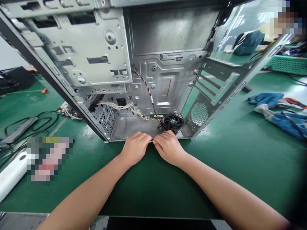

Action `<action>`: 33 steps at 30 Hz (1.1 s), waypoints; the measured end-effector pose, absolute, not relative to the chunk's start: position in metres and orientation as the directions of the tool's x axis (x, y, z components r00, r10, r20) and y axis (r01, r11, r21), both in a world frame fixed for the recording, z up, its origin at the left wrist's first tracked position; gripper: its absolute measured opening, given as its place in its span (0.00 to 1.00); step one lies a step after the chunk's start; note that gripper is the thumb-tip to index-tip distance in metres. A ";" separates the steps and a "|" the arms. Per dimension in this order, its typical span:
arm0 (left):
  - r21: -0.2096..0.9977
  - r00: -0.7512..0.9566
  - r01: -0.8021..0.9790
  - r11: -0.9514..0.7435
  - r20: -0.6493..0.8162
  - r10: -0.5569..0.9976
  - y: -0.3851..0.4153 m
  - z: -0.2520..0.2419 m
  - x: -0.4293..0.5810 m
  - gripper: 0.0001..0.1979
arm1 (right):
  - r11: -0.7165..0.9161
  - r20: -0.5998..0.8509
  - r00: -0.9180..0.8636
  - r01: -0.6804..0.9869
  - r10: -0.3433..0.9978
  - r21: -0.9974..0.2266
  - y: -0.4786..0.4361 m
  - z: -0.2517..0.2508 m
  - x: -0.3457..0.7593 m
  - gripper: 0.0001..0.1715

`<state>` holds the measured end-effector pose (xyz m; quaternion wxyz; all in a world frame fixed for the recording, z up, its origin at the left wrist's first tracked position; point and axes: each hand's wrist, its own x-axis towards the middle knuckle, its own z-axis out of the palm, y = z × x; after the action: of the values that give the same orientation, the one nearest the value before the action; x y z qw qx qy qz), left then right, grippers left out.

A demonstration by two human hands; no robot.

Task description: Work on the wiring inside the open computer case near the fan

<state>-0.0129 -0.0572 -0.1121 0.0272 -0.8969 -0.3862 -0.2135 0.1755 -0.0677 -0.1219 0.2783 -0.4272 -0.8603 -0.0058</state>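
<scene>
- While the fingers of the left hand (136, 147) and the right hand (169, 147) are curled, their tips meet at the front lower edge of the computer case (146, 60); both appear pinched on a small dark piece (153, 141), too small to identify.
- Just behind the right hand, the black cooling fan (172, 121) sits low inside the case, toward its right end; its fixings cannot be seen.
- Beside the fan, a green board edge (156, 116) shows near the case bottom; most of it is hidden, and whether it is secured cannot be told.
- A multicoloured cable (146, 87) runs from behind the drive cage (96, 64) down to the fan area. Its lower connection is not clear.
- A pale cable bundle (134, 110) leads from the left end toward the board edge; judged routed, though not visibly tied down.
- Progress, as judged: cage in place and cables brought inside; the near side is uncovered, and the back panel shows bare metal with raised mounts. Mounting a board there and closing the side stand as not done.
- Outward, the case stands on the green counter (240, 159); blue cloth items (283, 115) lie to the right, a green basket (287, 65) beyond.
</scene>
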 end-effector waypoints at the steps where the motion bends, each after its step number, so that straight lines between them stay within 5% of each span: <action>1: 0.117 0.610 0.704 -0.700 0.404 0.681 -0.057 -0.112 -0.013 0.11 | 0.636 0.485 -0.480 0.737 0.731 -0.228 -0.068 -0.122 0.176 0.14; 33: 0.105 0.604 0.718 -0.688 0.396 0.691 -0.059 -0.112 -0.012 0.11 | 0.637 0.496 -0.486 0.746 0.719 -0.193 -0.068 -0.121 0.175 0.14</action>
<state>-0.0121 -0.0590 -0.1124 0.0324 -0.8951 -0.3936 -0.2071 0.1751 -0.0679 -0.1207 0.2758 -0.4251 -0.8618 -0.0241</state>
